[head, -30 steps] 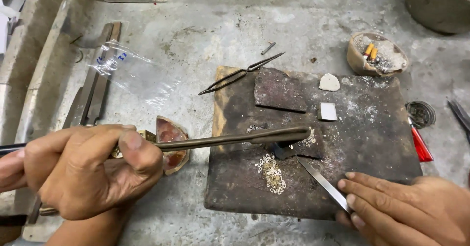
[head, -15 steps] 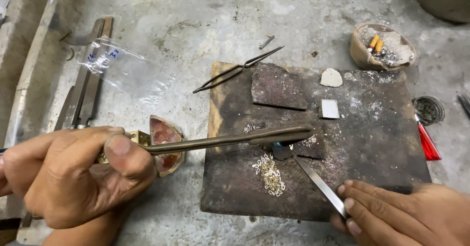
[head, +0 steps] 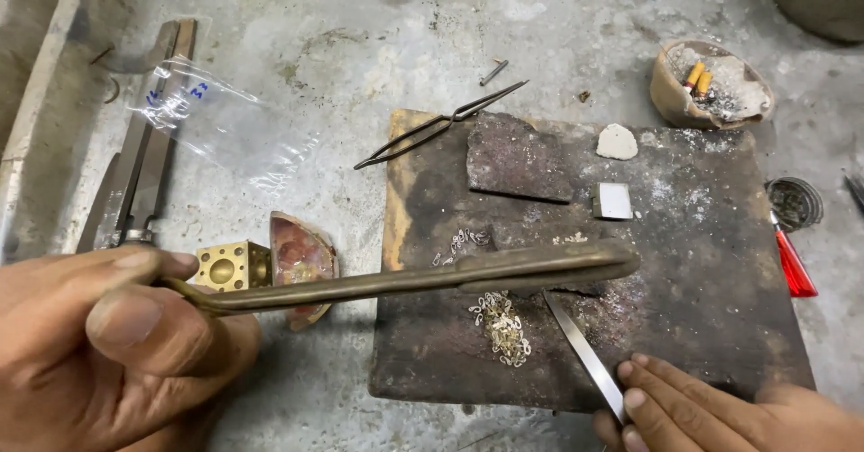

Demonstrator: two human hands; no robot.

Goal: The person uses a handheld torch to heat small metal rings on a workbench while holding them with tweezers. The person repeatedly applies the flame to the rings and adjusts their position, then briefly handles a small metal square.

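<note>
My left hand (head: 108,344) at the lower left grips a long brass-coloured tube (head: 423,277) that reaches right over a charred dark block (head: 702,281). Its far end hangs above the block's middle. My right hand (head: 711,411) at the bottom right holds thin steel tweezers (head: 580,349), whose tips point up toward the tube's end. A small heap of pale metal links (head: 504,326) lies on the block just left of the tweezers. A few more links (head: 461,241) lie above the tube.
A second pair of tweezers (head: 441,124) lies at the block's top left. On the block sit a dark slab (head: 517,155), a white square (head: 616,200) and a pale chip (head: 617,142). A brass cube (head: 229,266), a reddish dish shard (head: 301,259), a clear bag (head: 220,133) and an ash-filled bowl (head: 711,83) lie around.
The view has drawn closer and shifted. My left hand and the tube sit slightly lower. The tweezers in my right hand stay near the heap of links.
</note>
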